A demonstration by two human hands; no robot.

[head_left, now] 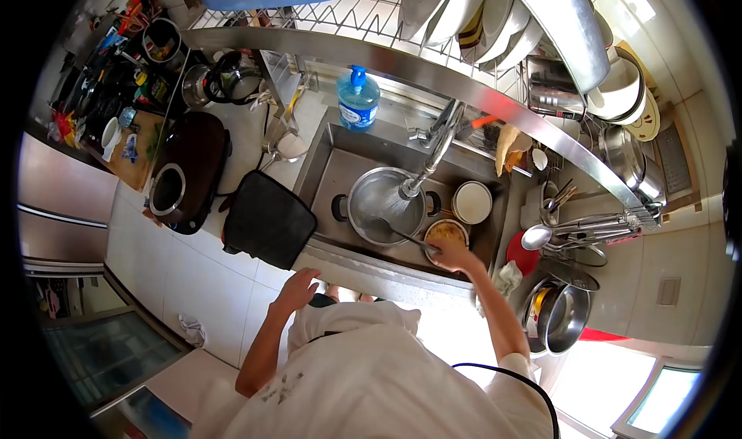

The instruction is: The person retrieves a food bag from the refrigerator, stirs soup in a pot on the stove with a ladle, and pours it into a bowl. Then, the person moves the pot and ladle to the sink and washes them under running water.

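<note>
My right hand [450, 255] is closed on the handle of a long metal spoon [408, 238], which reaches into a steel pot [363, 207] in the sink [328, 161]. Water runs from the faucet [442, 149] into the pot, and the spoon's head is hard to make out there. Beneath my right hand sits a bowl [446, 229] with yellowish contents; a white bowl [472, 202] stands just behind it. My left hand [297, 288] holds nothing, its fingers apart, near the counter's front edge below a black cloth-like mat [267, 219].
A blue soap pump bottle [358, 99] stands behind the sink. Overhead runs a metal dish rack [371, 45] with plates and bowls. To the right are ladles [587, 226] and steel pans [564, 319]; to the left, a dark induction cooker [189, 168] and cutting board [139, 149].
</note>
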